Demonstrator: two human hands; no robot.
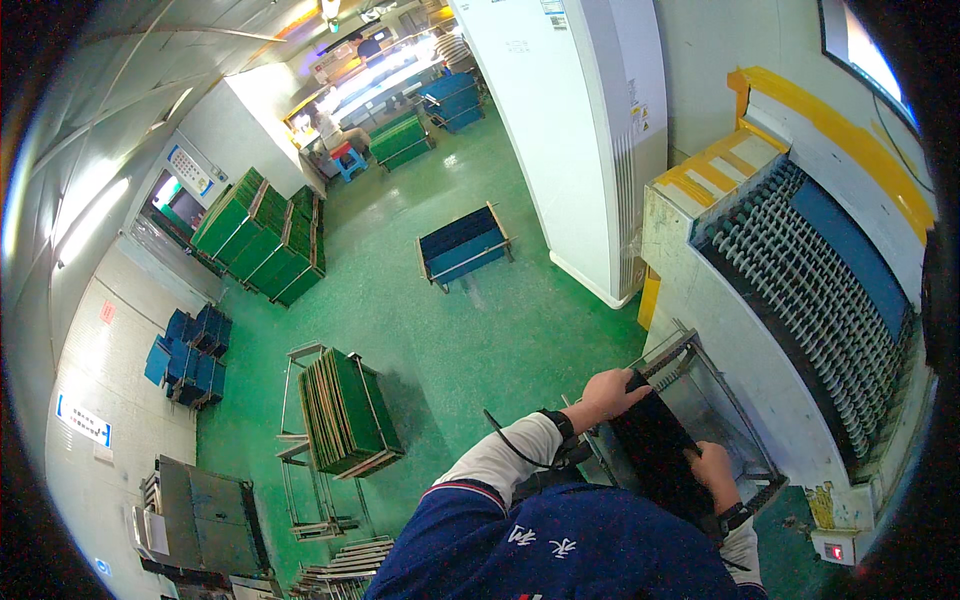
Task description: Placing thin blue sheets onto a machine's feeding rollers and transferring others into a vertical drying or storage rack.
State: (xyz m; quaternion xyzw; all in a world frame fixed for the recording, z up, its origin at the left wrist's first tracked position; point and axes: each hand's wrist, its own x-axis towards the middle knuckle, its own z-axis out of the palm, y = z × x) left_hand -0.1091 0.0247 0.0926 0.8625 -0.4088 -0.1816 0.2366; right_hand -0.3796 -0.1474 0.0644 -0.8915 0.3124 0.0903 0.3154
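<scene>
A black rectangular panel lies tilted in front of me; I cannot tell whether it is one piece or several thin sheets together. Its far end is gripped by my left hand, with the fingers closed over the edge. My right hand is closed on its right side, nearer to me. Beneath and beyond the panel is a metal frame with dark toothed rails, against the machine. Both wrists carry dark bands, and a black cord loops off the left one. My body hides the panel's near end.
To the right stands a machine with a bed of rollers. A tall white cabinet unit rises ahead. On the green floor are a blue-sided rack, a rack of green boards and stacked green panels. Co-workers sit at a far bench.
</scene>
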